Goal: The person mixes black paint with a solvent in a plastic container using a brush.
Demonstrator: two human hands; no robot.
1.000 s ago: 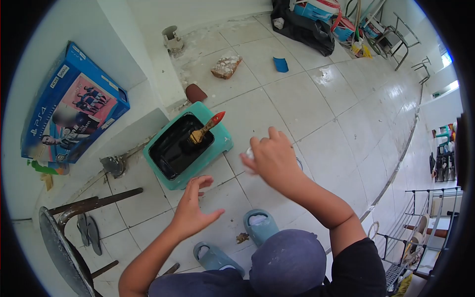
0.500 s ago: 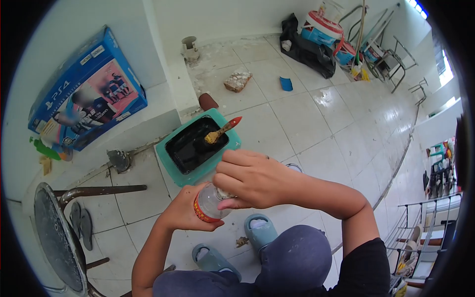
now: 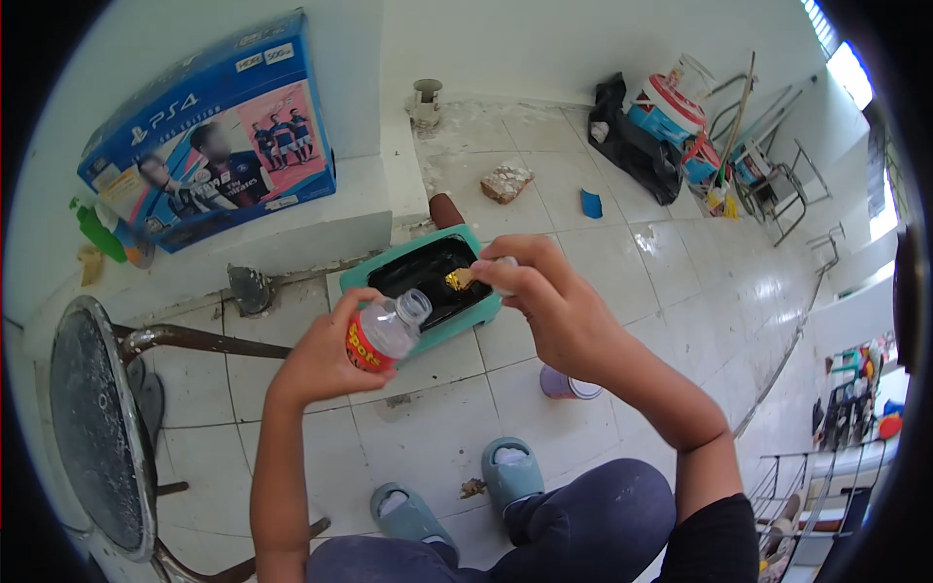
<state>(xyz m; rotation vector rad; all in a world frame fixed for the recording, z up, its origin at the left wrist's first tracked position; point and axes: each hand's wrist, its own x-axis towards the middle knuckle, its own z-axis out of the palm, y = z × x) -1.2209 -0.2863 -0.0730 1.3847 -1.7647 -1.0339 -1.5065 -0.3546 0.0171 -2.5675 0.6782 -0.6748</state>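
My left hand [image 3: 335, 352] is wrapped around a clear plastic bottle [image 3: 393, 328] with a red and yellow label. The bottle's neck is uncapped and tilts toward a green tray [image 3: 362, 276] with a black inside. My right hand [image 3: 554, 301] is closed over the tray's right end, with a small whitish bottle cap [image 3: 506, 263] between its fingers. A paintbrush [image 3: 457, 280] rests in the tray; its yellowish bristles show, while my right hand hides the handle. Below that hand, a purple-sided can [image 3: 562, 383] with a pale lid stands on the floor.
A metal-legged stool [image 3: 102, 428] is at left, near dark slippers [image 3: 151, 403]. The PS4 box [image 3: 219, 146] stands on a ledge beside a green bottle [image 3: 99, 231]. Farther off lie a brick chunk [image 3: 506, 183], a blue scrap [image 3: 591, 203], a black bag [image 3: 637, 155] and buckets [image 3: 671, 107].
My right hand has come off the bottle top and moved up and right with the cap, exposing the open neck. My left hand has shifted up and left with the bottle. The view has shifted.
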